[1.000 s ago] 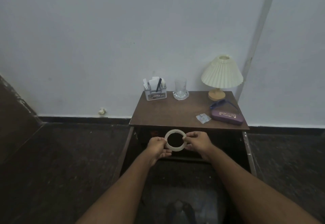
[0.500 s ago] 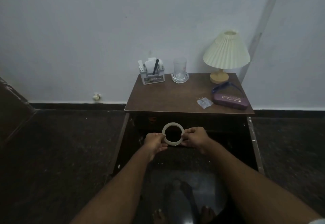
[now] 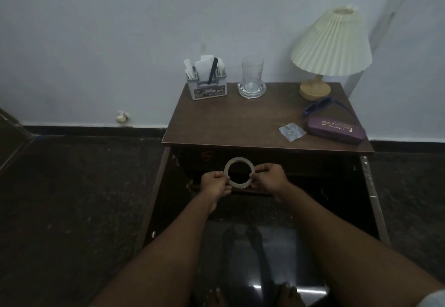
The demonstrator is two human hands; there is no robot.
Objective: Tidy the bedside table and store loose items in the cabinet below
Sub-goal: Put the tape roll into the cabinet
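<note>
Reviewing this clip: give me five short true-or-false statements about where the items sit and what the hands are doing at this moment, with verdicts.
1. Both hands hold the tape roll. True: the left hand grips its left edge, the right hand its right edge.
2. The tape roll rests on the bedside table. False: it is held up in front of the open cabinet below the tabletop.
3. The drinking glass stands between the organizer box and the lamp. True.
4. The purple case lies at the tabletop's left front corner. False: it lies near the right front corner.
5. A small clear packet lies just left of the purple case. True.
</note>
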